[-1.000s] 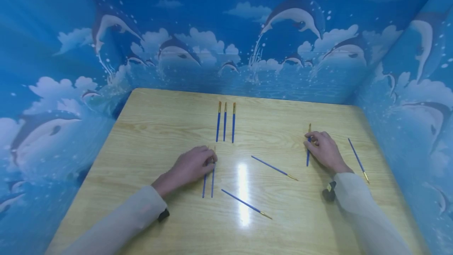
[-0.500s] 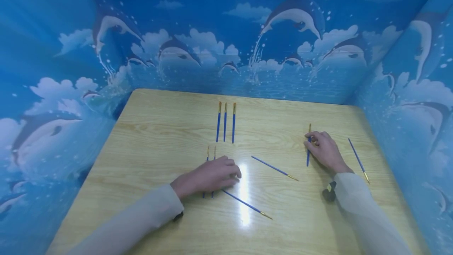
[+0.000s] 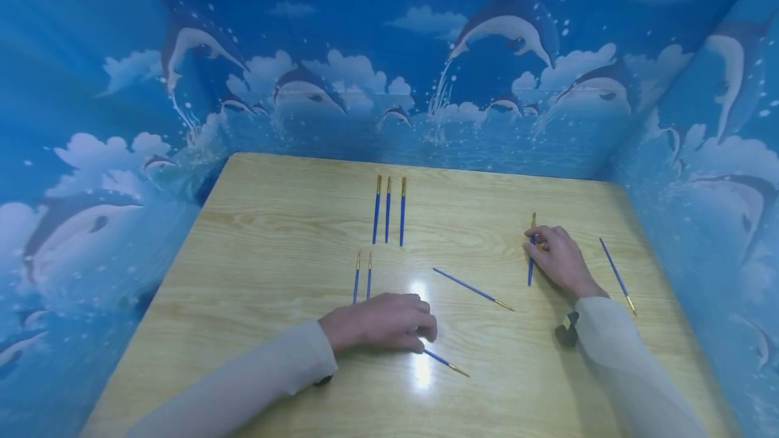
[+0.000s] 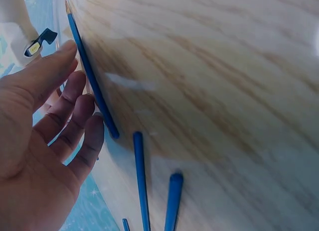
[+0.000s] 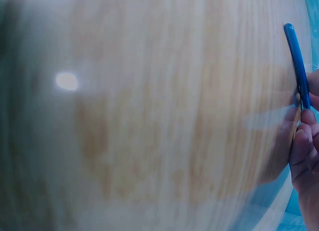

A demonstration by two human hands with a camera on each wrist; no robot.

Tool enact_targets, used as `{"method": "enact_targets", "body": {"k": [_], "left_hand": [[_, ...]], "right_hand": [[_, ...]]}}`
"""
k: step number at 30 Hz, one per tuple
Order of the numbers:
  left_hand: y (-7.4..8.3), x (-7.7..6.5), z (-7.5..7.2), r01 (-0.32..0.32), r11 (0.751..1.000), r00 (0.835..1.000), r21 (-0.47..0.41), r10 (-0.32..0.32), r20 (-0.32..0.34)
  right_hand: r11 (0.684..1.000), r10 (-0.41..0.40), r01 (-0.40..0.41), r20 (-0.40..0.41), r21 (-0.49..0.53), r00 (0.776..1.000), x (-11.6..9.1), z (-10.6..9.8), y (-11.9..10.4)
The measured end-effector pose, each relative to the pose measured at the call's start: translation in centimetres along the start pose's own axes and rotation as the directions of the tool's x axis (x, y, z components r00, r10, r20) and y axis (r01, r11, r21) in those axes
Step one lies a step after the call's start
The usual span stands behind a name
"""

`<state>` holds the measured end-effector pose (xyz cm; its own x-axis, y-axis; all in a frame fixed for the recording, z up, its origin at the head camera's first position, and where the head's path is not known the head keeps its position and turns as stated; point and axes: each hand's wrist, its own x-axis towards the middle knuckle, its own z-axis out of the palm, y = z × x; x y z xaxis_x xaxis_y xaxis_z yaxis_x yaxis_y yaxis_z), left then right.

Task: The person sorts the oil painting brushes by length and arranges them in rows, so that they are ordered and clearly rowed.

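Observation:
My left hand [image 3: 389, 322] reaches low over the slanted blue paintbrush [image 3: 444, 361], covering its handle end in the head view. From the left wrist, that brush [image 4: 92, 74] lies on the table beside the thumb and loosely bent fingers, with no grip round it visible. Partly behind the same hand are two upright paintbrushes, one at left [image 3: 356, 279] and one at right [image 3: 369, 277]. Over on the right, my right hand [image 3: 562, 259] pinches a blue paintbrush [image 3: 530, 272] between thumb and fingers, bristles pointing away. Its handle [image 5: 296, 59] shows at the right wrist view's edge.
Three paintbrushes [image 3: 387, 218] lie side by side near the back of the wooden table [image 3: 274, 222]. Another slanted brush [image 3: 465, 282] lies mid-table, and one more [image 3: 613, 269] lies right of my right hand. Dolphin-print walls [image 3: 389, 39] enclose the table.
My left hand has left the two upright paintbrushes and moved right and nearer me, to the slanted brush. The right hand and its brush have stayed in place.

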<state>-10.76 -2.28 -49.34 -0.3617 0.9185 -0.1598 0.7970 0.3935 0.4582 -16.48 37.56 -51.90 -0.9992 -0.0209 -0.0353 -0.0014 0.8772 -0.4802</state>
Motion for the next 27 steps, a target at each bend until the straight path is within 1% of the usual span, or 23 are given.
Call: {"method": "enact_targets", "body": {"k": [5, 10, 14, 18, 21, 23, 27], "left_hand": [[0.4, 0.4, 0.1, 0.003, 1.0, 1.0, 0.025, -0.003, 0.02], [0.7, 0.6, 0.1, -0.005, 0.999, 1.0, 0.042, 0.005, 0.023], [0.9, 0.5, 0.2, -0.008, 0.999, 1.0, 0.052, 0.007, 0.014], [1.1, 0.6, 0.5, -0.012, 0.998, 1.0, 0.063, 0.013, -0.018], [1.8, 0.6, 0.7, 0.005, 0.997, 0.999, 0.082, -0.001, -0.048], [2.3, 0.6, 0.7, 0.04, 0.994, 0.998, 0.106, -0.034, -0.058], [3.7, 0.7, 0.5, 0.118, 0.983, 0.992, 0.144, -0.111, -0.054]], "right_hand": [[1.0, -0.007, 0.007, 0.0, 0.004, 1.0, 0.0, -0.1, 0.0], [1.0, -0.011, 0.011, -0.004, 0.003, 1.0, -0.1, -0.1, 0.0], [1.0, -0.013, 0.013, -0.001, 0.007, 1.0, 0.0, -0.1, 0.1], [1.0, -0.014, 0.013, 0.005, 0.01, 1.0, 0.0, 0.0, 0.0], [1.0, -0.008, 0.008, 0.008, 0.012, 1.0, 0.0, -0.1, -0.1], [1.0, -0.001, 0.001, 0.011, 0.011, 1.0, 0.0, -0.1, -0.1], [1.0, 0.016, -0.016, 0.016, 0.007, 1.0, 0.0, 0.0, -0.1]]}}
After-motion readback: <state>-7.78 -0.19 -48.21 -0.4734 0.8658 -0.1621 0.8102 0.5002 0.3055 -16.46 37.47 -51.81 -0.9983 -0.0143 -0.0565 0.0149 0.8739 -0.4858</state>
